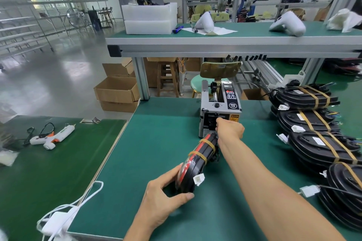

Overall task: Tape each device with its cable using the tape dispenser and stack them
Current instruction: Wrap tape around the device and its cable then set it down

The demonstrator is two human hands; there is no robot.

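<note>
Left hand (166, 199) grips the banded device (197, 162); right hand (230, 129) apparently pinches tape at the tape dispenser (220, 107).

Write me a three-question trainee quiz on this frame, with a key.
1. True or false: the left hand holds the device on edge above the mat.
2. Where does the right hand reach? A) the glue gun B) the dispenser outlet C) the stack
3. How many tape bands already wrap the held device?

Key: 1 true; 2 B; 3 two.
</note>
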